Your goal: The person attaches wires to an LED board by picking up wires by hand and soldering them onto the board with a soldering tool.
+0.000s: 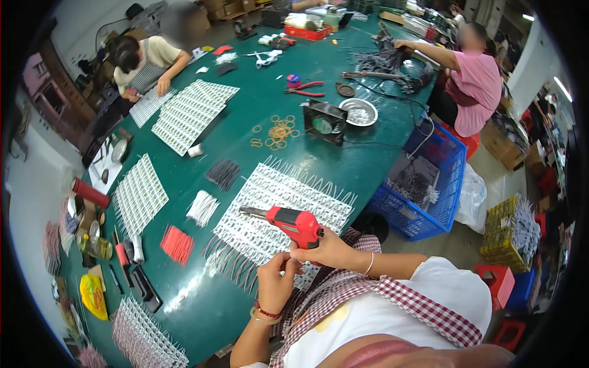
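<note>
My right hand (331, 250) is wrapped round the grip of a red-and-black pistol-shaped tool (293, 222) with a metal barrel pointing left. The tool is above a white panel (276, 190) with rows of small parts; thin wires stick out along its far and near edges. Close to the tool's grip, my left hand (279, 276) has its fingers bent together; whatever they pinch, if anything, is hidden. Left of the panel lie bundles of dark grey (223, 175), white (202, 208) and red (177, 245) short pieces.
A small black fan (325, 121), a metal bowl (358, 113) and rubber bands (279, 132) lie beyond the panel. More panels (193, 116) are on the green table's left. A blue crate (451, 184) stands at right. Co-workers sit at far left and far right.
</note>
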The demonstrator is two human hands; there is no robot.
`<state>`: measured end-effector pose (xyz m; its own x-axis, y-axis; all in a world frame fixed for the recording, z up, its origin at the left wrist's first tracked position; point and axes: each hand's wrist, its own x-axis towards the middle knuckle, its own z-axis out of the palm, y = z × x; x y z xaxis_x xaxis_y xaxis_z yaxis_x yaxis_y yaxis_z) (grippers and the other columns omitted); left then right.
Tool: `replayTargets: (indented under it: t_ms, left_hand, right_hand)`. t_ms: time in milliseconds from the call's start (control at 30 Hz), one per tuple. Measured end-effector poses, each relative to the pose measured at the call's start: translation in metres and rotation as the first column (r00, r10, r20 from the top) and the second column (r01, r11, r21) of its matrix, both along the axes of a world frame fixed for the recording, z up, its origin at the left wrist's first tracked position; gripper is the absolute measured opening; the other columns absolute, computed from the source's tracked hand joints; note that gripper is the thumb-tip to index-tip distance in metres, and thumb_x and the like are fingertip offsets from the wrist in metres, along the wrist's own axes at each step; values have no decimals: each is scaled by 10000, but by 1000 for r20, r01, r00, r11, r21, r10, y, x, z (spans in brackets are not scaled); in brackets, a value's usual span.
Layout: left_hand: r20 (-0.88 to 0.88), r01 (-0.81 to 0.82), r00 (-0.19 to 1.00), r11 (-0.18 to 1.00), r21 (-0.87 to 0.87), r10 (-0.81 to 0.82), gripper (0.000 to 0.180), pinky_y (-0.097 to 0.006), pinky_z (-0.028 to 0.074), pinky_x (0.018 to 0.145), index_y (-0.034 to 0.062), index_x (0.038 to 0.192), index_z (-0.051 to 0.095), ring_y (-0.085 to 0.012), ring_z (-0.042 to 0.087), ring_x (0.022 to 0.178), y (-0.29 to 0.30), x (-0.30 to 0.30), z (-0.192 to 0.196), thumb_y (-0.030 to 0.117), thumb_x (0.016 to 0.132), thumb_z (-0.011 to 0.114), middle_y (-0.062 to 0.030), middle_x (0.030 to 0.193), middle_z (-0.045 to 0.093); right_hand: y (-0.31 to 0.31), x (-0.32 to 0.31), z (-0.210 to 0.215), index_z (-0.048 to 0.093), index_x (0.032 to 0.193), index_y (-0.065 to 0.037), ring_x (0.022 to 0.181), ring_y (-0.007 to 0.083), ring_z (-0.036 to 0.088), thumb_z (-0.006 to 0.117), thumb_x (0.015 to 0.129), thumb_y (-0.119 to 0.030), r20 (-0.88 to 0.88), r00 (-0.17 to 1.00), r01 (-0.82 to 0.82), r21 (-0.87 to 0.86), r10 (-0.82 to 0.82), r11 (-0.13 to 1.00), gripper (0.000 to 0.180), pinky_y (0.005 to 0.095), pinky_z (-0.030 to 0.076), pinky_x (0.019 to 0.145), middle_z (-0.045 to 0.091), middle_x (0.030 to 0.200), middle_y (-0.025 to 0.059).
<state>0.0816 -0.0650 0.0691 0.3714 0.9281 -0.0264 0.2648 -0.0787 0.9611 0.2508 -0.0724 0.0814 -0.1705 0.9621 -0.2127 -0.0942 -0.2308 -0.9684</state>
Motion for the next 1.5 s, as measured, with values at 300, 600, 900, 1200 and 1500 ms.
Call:
replayTargets:
  t_ms: [300,600,900,1200,1500]
  left_hand:
    - [23,39,999,998,-44,-38,123,-246,524,585,-78,876,612,-147,670,640,10,2,-1,33,881,557,-111,719,677]
    - [20,74,997,996,53,-75,134,-241,520,577,-80,850,603,-139,658,618,14,14,-2,37,892,553,-103,688,664]
    - [95,28,995,996,-86,-20,137,-221,469,527,-56,849,558,-95,597,574,11,22,-5,50,926,516,-108,694,660]
    - [155,-84,982,982,-170,111,97,-201,420,540,-42,859,543,-47,513,594,2,16,-4,25,918,505,-81,739,661]
    - [73,-60,995,995,-78,66,92,-187,390,541,-21,908,521,-43,490,594,1,17,-8,62,941,498,-66,730,642]
  right_hand:
    - [-1,-8,0,563,918,-44,731,62,557,726,784,-181,13,982,186,105,-188,977,251,244,475,674,600,798,4]
    - [9,14,7,570,973,-40,722,102,557,716,799,-250,41,995,89,-64,-86,994,310,266,469,652,594,783,12]
    - [1,12,7,513,1129,-60,802,123,583,636,803,-71,114,989,70,184,-91,981,349,299,482,757,626,886,67]
    - [6,9,-6,545,1045,-24,731,89,575,684,816,-186,-46,995,88,87,-84,992,313,271,481,682,609,781,23]
    - [1,9,-3,536,1032,-27,720,88,551,704,819,-222,-33,998,59,82,-56,995,334,269,475,685,598,780,18]
